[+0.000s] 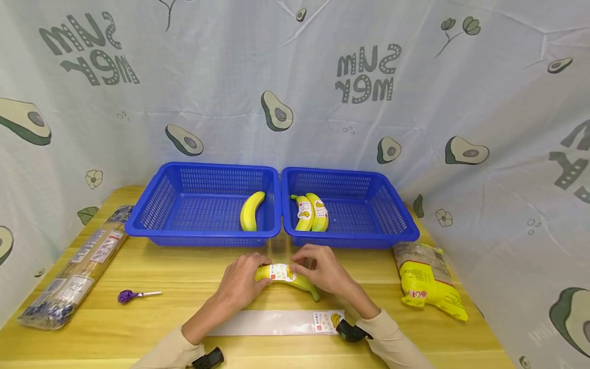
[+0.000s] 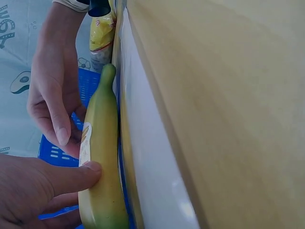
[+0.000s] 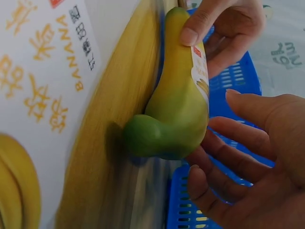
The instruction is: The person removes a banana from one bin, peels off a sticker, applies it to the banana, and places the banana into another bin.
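Thumb and fingers of my left hand (image 1: 243, 279) grip a yellow banana (image 1: 301, 282) by its left end, above the wooden table. Stuck along its top is a white printed label (image 1: 282, 272). My right hand (image 1: 322, 269) is at the label's right side; in the right wrist view, its fingers (image 3: 233, 162) are spread and loosely bent behind the banana's green stem end, with the thumb apart from the fruit. Whether those fingertips touch the peel, I cannot tell. Nearer me lies a pale backing strip (image 1: 272, 323) with one banana sticker (image 1: 328, 322) at its right end.
A blue basket (image 1: 203, 239) at back left holds one plain banana (image 1: 251, 211). Beside it, another blue basket (image 1: 355, 238) holds two labelled bananas (image 1: 319, 212). A long wrapped package (image 1: 83, 271) and purple lollipop (image 1: 126, 295) lie left; a yellow bag (image 1: 426, 279) lies right.
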`<state>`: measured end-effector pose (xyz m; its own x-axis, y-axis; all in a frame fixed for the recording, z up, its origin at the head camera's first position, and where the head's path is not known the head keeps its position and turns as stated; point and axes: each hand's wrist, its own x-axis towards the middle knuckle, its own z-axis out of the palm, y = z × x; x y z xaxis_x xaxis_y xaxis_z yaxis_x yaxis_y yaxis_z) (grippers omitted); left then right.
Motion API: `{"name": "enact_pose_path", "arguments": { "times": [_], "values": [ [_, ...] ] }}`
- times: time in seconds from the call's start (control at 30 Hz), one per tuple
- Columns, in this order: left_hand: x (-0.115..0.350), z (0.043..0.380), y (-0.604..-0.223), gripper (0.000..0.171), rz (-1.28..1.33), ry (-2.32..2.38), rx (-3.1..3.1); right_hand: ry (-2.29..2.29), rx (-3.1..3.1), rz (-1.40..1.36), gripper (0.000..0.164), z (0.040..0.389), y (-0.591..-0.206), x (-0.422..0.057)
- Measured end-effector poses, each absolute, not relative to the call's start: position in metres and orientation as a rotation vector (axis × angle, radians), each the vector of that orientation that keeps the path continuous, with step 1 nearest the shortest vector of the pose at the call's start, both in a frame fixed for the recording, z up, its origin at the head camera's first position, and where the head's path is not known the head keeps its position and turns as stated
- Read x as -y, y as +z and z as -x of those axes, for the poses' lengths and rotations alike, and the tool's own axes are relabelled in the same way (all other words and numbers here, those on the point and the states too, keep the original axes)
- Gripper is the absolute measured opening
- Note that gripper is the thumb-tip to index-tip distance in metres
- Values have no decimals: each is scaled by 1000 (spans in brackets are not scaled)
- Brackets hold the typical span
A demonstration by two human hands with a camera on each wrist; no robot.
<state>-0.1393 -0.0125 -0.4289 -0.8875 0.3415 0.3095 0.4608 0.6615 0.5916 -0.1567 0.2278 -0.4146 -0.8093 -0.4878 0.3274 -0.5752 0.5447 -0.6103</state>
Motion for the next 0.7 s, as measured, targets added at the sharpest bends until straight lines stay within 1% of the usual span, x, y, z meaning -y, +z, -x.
{"name": "enact_pose_path", "arguments": {
  "times": [0.33,0.7],
  "values": [
    [12,135,-421,34,672,-1057,2670,1149,2666,-963,14,156,-409,-227],
    [11,129,-411,37,778,-1142,2629,1287,2792,-960,22,155,-404,-231]
  ]
}}
